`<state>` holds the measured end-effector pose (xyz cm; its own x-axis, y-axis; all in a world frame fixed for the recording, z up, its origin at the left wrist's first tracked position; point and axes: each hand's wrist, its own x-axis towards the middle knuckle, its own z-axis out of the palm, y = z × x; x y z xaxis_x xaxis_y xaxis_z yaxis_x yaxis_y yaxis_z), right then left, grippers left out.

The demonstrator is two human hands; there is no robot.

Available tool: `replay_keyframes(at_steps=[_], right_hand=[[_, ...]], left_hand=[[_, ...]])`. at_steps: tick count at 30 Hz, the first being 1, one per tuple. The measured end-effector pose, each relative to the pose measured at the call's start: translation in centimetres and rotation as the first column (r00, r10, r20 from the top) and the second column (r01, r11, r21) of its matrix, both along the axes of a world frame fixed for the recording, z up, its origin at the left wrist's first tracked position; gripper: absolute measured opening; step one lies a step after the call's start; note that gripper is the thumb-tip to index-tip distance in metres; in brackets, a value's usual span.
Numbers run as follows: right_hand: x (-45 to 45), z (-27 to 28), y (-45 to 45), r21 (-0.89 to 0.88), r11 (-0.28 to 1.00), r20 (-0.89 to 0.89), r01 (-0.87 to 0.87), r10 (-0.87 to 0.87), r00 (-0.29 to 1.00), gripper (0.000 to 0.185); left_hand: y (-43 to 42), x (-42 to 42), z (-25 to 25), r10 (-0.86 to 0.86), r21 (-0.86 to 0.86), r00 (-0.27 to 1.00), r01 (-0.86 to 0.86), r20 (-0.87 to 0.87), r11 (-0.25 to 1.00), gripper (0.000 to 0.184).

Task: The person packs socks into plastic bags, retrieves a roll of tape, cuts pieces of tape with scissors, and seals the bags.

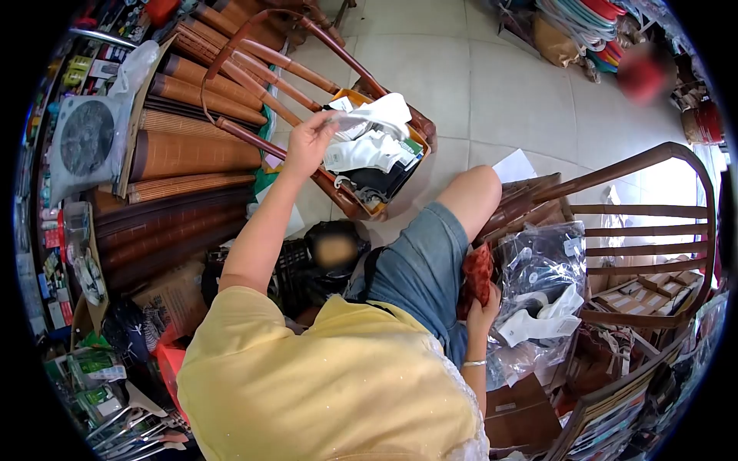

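My left hand is closed in a pinch on one end of a white, band-like piece, blurred, which curves over a yellow basket. White socks and other small goods fill that basket, which rests on a wooden chair. Down by my right thigh, my right hand is wrapped round a red patterned cloth or pouch. Beside it, white socks lie on clear plastic packaging, on a second wooden chair.
Rolled bamboo mats are stacked along the left, near a fan in plastic. A dark basket sits by my left side. Cardboard boxes stand at lower right, coiled hoses at the far right. Tiled floor lies ahead.
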<state>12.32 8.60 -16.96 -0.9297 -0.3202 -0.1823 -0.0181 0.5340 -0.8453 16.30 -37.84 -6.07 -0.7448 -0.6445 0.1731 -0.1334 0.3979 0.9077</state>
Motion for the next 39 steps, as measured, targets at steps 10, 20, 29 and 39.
replay_keyframes(at_steps=[10, 20, 29, 39], right_hand=[[0.2, -0.1, 0.0, 0.023, 0.998, 0.023, -0.054, 0.053, 0.998, 0.044], [0.2, 0.1, 0.0, -0.015, 0.999, 0.048, -0.028, 0.029, 0.998, 0.044], [0.2, 0.6, -0.1, -0.013, 1.000, 0.016, -0.012, 0.012, 1.000, 0.044], [0.9, 9.7, -0.5, -0.153, 0.983, -0.072, -0.104, 0.094, 0.993, 0.043]], left_hand=[[-1.6, -2.3, -2.0, 0.217, 0.611, 0.974, -0.206, 0.056, 0.764, 0.019], [-3.4, -0.8, -4.0, 0.313, 0.776, 0.946, -0.257, 0.081, 0.576, 0.022], [-6.9, 7.9, -17.5, 0.596, 0.538, 0.681, -0.720, 0.426, 0.438, 0.038], [9.5, -7.8, -10.3, -0.035, 0.396, 0.999, 0.040, -0.021, 0.917, 0.030]])
